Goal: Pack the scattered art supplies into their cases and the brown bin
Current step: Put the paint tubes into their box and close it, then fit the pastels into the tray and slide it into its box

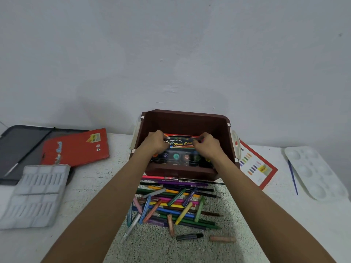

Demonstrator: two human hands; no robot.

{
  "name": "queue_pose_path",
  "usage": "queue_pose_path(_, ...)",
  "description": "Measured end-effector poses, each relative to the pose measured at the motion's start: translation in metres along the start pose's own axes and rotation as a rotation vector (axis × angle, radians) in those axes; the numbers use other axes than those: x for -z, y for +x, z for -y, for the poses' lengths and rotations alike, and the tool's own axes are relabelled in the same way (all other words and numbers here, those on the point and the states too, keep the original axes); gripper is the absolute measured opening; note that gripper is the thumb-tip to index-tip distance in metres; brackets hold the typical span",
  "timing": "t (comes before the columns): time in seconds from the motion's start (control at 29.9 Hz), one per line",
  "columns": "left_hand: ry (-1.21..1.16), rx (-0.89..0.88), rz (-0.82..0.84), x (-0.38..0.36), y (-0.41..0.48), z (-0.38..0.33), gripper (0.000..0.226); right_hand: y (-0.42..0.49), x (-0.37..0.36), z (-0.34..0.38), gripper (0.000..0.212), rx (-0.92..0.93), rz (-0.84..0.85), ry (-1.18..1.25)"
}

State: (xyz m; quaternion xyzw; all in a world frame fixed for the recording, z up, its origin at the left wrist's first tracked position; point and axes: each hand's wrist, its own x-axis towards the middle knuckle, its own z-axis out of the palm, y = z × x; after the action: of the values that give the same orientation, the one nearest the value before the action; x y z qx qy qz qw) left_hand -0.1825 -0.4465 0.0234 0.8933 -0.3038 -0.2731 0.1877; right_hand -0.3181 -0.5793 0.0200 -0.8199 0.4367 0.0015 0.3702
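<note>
A loose heap of crayons and coloured pencils [176,204] lies on the speckled table [190,249], nearest the person. Beyond it, inside the brown bin [185,120], both hands grip a watercolour set [180,150]: the left hand [156,142] is closed on its left top corner, the right hand [208,145] pinching its right top corner. Round paint pans show through its dark lid.

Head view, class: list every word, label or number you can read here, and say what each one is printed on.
"Water Colo…", with the rest hidden behind the right hand: on the watercolour set held in the brown bin.
"…ial High Class": above it on the same lid, its start hidden behind the left hand.
"Color Pencil", blurred, so likely only: on the red case.
Yellow stickers on the red case and the colour chart card: too small to read.
</note>
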Motion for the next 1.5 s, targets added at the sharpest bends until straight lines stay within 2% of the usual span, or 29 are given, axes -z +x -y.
queue_pose_path(0.13,0.068,-0.005,0.022,-0.004,0.002,0.0,0.044,0.004,-0.004,-0.001,0.05,-0.027,0.091,-0.103)
queue_pose_path(0.3,0.086,-0.015,0.044,-0.004,0.003,0.003,0.05,0.008,-0.007,0.0,0.056,-0.051,0.151,-0.154)
queue_pose_path(0.43,0.088,-0.056,0.091,-0.004,0.0,0.006,0.058,0.005,-0.006,0.001,0.055,-0.032,0.121,-0.104)
queue_pose_path(0.57,0.093,-0.174,0.114,-0.003,-0.015,0.011,0.054,-0.005,-0.001,0.003,0.052,0.048,0.027,-0.057)
queue_pose_path(0.7,-0.143,-0.418,-0.155,0.006,-0.04,0.01,0.04,-0.028,0.01,0.017,0.042,0.181,-0.049,0.04)
queue_pose_path(0.8,-0.341,-0.482,-0.322,0.019,-0.057,0.015,0.028,-0.045,0.014,0.028,0.038,0.252,-0.076,0.146)
queue_pose_path(0.9,-0.437,-0.533,-0.482,0.033,-0.076,0.029,0.024,-0.06,0.01,0.039,0.034,0.307,-0.083,0.206)
queue_pose_path(1.07,-0.501,-0.395,-0.687,0.05,-0.102,0.075,0.022,-0.086,-0.007,0.063,0.028,0.407,-0.08,0.297)
queue_pose_path(1.34,-0.508,-0.186,-0.834,0.042,-0.148,0.175,0.021,-0.13,-0.071,0.118,0.023,0.57,-0.018,0.373)
queue_pose_path(1.5,-0.463,-0.022,-0.909,0.033,-0.175,0.229,0.024,-0.155,-0.136,0.139,0.021,0.568,0.137,0.342)
